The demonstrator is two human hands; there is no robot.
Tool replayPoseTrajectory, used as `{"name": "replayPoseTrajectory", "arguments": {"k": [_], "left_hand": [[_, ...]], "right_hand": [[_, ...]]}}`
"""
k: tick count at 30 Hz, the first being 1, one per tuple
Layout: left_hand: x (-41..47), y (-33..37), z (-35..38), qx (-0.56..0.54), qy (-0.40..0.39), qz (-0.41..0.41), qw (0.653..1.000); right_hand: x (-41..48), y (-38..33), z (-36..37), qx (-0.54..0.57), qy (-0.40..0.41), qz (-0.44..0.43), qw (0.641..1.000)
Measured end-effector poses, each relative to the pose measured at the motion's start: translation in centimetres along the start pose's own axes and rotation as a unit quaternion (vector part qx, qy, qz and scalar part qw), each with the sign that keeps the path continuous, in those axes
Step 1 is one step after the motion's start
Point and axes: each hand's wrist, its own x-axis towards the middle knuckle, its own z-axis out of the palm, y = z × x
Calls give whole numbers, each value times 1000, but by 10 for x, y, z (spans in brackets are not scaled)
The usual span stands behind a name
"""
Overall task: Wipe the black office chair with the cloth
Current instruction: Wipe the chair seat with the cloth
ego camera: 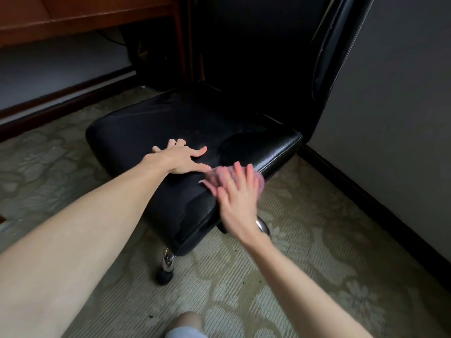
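Now left hand (181,158) splays on glossy black chair (146,125); right hand (238,203), fingers (249,176) straight, presses pink cloth (216,178).

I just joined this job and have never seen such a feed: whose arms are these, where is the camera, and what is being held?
There is no robot. A person wears one camera on the head; it looks down at their own arms. The left hand rests flat on the seat of the black office chair. The right hand, blurred, presses a pink cloth against the seat's near edge with straight fingers. The chair stands on patterned carpet beside a wooden desk.
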Motion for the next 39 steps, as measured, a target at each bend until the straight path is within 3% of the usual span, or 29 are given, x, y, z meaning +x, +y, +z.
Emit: {"name": "replayPoseTrajectory", "arguments": {"k": [7, 13, 16, 21, 28, 32, 35, 37, 39], "left_hand": [[1, -7, 3, -29, -3, -5, 1000], [-1, -5, 4, -66, -1, 4, 998], [-2, -2, 6, -51, 7, 0, 999], [-3, -1, 3, -36, 9, -6, 999], [-5, -1, 4, -45, 4, -1, 999], [-7, 3, 1, -60, -1, -2, 998], [-5, 4, 4, -72, 0, -2, 997], [-3, 4, 5, -78, 2, -2, 997], [-2, 3, 5, -77, 2, -4, 997]], "right_hand": [[-16, 0, 9, -22, -23, -69, 997], [70, 78, -24, -17, -9, 92, 996], [76, 73, -27, -24, -2, 127, 992], [4, 10, -8, -10, -38, 11, 999], [5, 21, -13, -5, -65, -6, 998], [58, 61, -21, -21, -41, 70, 996], [85, 68, -40, 79, -24, 175, 981], [82, 61, -42, 93, -27, 177, 979], [65, 50, -37, 18, -39, 118, 992]]}}
